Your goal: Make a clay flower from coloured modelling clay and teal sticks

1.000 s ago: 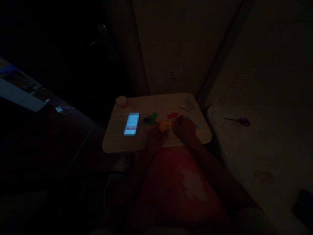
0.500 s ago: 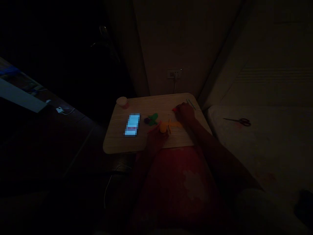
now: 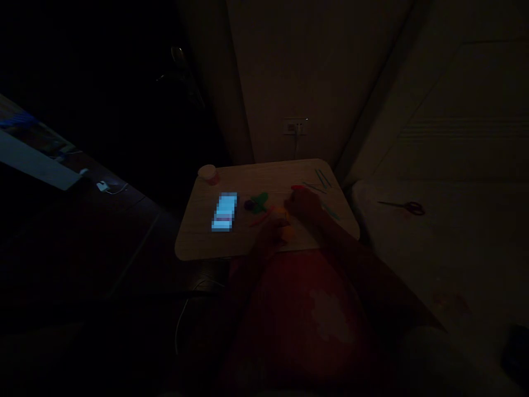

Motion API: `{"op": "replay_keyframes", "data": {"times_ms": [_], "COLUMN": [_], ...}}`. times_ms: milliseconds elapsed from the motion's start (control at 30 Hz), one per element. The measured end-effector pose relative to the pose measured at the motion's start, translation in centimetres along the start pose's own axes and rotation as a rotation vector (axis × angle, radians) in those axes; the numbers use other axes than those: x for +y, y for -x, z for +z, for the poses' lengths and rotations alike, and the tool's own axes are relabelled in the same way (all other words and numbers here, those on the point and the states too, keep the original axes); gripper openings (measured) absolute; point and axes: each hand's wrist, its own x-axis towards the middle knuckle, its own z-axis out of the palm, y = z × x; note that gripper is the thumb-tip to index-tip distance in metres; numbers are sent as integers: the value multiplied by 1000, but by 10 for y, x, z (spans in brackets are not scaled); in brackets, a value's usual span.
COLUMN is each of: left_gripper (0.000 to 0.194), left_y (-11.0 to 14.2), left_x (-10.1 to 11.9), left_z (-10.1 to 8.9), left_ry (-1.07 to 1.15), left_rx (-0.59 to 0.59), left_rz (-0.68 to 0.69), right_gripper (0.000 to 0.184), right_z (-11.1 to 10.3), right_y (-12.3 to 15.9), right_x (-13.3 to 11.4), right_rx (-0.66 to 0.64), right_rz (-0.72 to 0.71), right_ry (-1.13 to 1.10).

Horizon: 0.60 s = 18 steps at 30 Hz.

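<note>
The picture is very dark. My left hand (image 3: pixel 270 236) is at the table's near edge, its fingers bent over a soft-looking orange piece (image 3: pixel 286 234). My right hand (image 3: pixel 306 204) is just beyond it, fingers curled down and closed; whatever is between them is hidden. A red piece (image 3: pixel 296 187) shows beyond the right knuckles. Left of the hands lie a flat green piece (image 3: pixel 260 203), a small dark purple ball (image 3: pixel 249 204) touching it, and a thin pink strip (image 3: pixel 259 218).
A lit phone (image 3: pixel 224 212) lies on the wooden table (image 3: pixel 192 242), with a small tub (image 3: pixel 209 175) at the far left corner. Several thin green strips (image 3: pixel 322 178) lie at the right. Scissors (image 3: pixel 407 207) rest on the pale surface beside the table.
My right hand has moved left and nearer, uncovering more green strips. My left hand has shifted right and nearer with the orange piece. The view has darkened.
</note>
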Motion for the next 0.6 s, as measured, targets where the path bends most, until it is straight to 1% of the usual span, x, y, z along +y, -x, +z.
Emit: {"op": "replay_keyframes", "data": {"times_ms": [67, 167, 267, 333, 433, 467, 533, 600], "left_gripper": [20, 18, 21, 23, 18, 16, 17, 20], "left_y": [-2, -2, -1, -2, -6, -9, -14, -18], "left_x": [-1, 0, 2, 2, 1, 0, 0, 0], "left_z": [1, 3, 4, 5, 5, 4, 3, 2], "left_ry": [-24, 23, 31, 34, 89, 115, 155, 164], "left_rx": [-41, -9, 14, 9, 26, 43, 96, 135], "left_rz": [-8, 20, 14, 16, 49, 65, 95, 95], "right_gripper": [38, 38, 38, 38, 40, 42, 44, 39], "right_z": [0, 0, -2, -2, 6, 11, 25, 38], "right_y": [-3, -7, -8, -4, 11, 19, 36, 50], "right_x": [0, 2, 6, 8, 11, 12, 13, 13], "right_rx": [39, 58, 63, 127, 289, 323, 329, 287], "right_rz": [-1, -31, -60, -25, 23, -4, -102, -124], "right_ry": [26, 59, 41, -27, -275, -402, -698, -931]}}
